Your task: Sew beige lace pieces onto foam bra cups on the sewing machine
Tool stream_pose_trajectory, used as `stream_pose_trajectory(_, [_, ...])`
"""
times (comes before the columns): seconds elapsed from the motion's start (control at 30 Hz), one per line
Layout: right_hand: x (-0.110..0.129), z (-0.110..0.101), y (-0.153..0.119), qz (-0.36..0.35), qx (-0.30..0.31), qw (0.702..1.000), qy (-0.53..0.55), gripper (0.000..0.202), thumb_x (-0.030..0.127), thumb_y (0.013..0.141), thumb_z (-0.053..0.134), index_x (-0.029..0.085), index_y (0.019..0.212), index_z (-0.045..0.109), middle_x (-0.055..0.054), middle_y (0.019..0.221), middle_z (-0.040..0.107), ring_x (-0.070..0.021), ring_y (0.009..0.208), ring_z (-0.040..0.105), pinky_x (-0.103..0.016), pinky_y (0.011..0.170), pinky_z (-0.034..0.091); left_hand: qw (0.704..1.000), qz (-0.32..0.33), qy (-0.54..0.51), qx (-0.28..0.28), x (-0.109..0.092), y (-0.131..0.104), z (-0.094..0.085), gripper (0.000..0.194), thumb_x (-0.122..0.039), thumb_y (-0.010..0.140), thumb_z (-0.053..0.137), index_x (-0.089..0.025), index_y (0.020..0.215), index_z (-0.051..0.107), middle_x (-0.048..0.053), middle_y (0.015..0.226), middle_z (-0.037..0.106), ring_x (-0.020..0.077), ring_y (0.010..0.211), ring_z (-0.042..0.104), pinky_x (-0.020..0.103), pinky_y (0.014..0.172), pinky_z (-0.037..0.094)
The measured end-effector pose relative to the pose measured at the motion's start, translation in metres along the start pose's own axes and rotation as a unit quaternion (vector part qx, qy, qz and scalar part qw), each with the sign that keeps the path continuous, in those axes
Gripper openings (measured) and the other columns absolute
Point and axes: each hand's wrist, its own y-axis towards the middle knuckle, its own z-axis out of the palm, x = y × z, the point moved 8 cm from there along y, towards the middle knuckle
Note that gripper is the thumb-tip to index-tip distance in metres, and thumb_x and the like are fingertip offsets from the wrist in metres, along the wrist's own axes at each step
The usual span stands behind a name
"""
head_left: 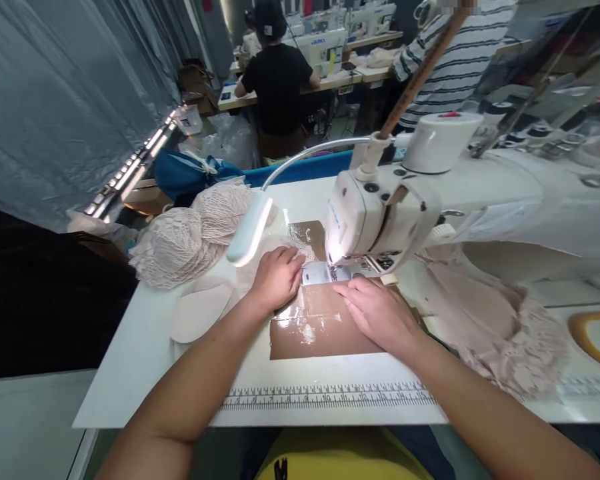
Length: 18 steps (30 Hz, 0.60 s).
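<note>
A white sewing machine (360, 213) stands over the table, its lit needle area above a metal plate (316, 273). My left hand (279, 277) lies left of the plate with bent fingers, on pale thin fabric (253, 257); whether it pinches the fabric is hidden. My right hand (375, 310) rests just right of and below the needle, fingers close together and pointing left, over the brown taped sheet (325, 337). What lies beneath its fingertips cannot be made out.
Bundled pale fabric (173, 243) lies at the back left, beside a lamp (250, 230). Ruffled fabric (505, 327) and yellow-handled scissors (595, 339) are at the right. A ruler strip (330, 397) runs along the front. Two people are beyond.
</note>
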Motion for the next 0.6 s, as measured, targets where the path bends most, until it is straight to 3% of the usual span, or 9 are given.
stream_pose_trajectory(0.13, [-0.001, 0.001, 0.0, -0.007, -0.001, 1.0, 0.014, 0.036, 0.015, 0.09, 0.04, 0.019, 0.111, 0.07, -0.006, 0.083, 0.065, -0.0182, 0.072, 0.058, -0.03, 0.065, 0.042, 0.998, -0.055, 0.02, 0.02, 0.013, -0.002, -0.003, 0.037, -0.02, 0.093, 0.039, -0.017, 0.122, 0.061, 0.013, 0.131, 0.057, 0.0312, 0.117, 0.049, 0.049, 0.093, 0.044])
stream_pose_trajectory(0.23, [-0.001, 0.001, 0.0, -0.011, 0.0, 1.0, 0.017, 0.036, 0.016, 0.09, 0.04, 0.018, 0.111, 0.07, -0.007, 0.084, 0.065, -0.0193, 0.073, 0.059, -0.032, 0.066, 0.044, 0.997, -0.058, 0.02, 0.046, 0.015, -0.004, -0.013, 0.035, -0.024, 0.091, 0.043, -0.017, 0.121, 0.061, 0.014, 0.131, 0.057, 0.0315, 0.116, 0.051, 0.048, 0.09, 0.046])
stream_pose_trajectory(0.3, [-0.001, 0.001, 0.0, -0.018, -0.001, 1.0, 0.018, 0.036, 0.015, 0.09, 0.041, 0.018, 0.111, 0.07, -0.007, 0.085, 0.066, -0.0199, 0.075, 0.06, -0.032, 0.068, 0.045, 0.996, -0.046, 0.011, 0.075, 0.013, -0.009, -0.027, 0.039, -0.032, 0.088, 0.051, -0.018, 0.123, 0.06, 0.014, 0.131, 0.057, 0.0307, 0.114, 0.055, 0.043, 0.089, 0.048])
stream_pose_trajectory(0.4, [-0.001, 0.001, 0.0, -0.021, -0.003, 1.0, 0.021, 0.037, 0.015, 0.09, 0.04, 0.018, 0.111, 0.07, -0.007, 0.085, 0.066, -0.0203, 0.076, 0.06, -0.033, 0.068, 0.046, 0.994, -0.051, -0.015, 0.096, 0.02, -0.026, -0.063, 0.053, -0.046, 0.086, 0.052, -0.018, 0.131, 0.053, 0.013, 0.13, 0.058, 0.0298, 0.11, 0.058, 0.038, 0.087, 0.049])
stream_pose_trajectory(0.5, [-0.002, 0.002, -0.001, -0.02, -0.002, 1.0, 0.015, 0.038, 0.015, 0.089, 0.041, 0.018, 0.113, 0.069, -0.008, 0.087, 0.066, -0.021, 0.077, 0.06, -0.033, 0.068, 0.046, 0.988, -0.136, -0.011, 0.075, 0.054, -0.059, -0.099, 0.045, -0.049, 0.088, 0.047, -0.018, 0.117, 0.061, 0.013, 0.111, 0.067, 0.0315, 0.099, 0.062, 0.04, 0.08, 0.048])
stream_pose_trajectory(0.6, [-0.002, 0.001, -0.001, -0.018, -0.002, 1.0, 0.015, 0.038, 0.013, 0.088, 0.041, 0.018, 0.113, 0.07, -0.008, 0.088, 0.066, -0.0208, 0.077, 0.059, -0.033, 0.067, 0.046, 0.957, -0.287, 0.025, 0.012, 0.105, -0.108, -0.117, 0.04, -0.052, 0.083, 0.052, -0.014, 0.081, 0.064, 0.013, 0.071, 0.065, 0.031, 0.073, 0.063, 0.04, 0.064, 0.045])
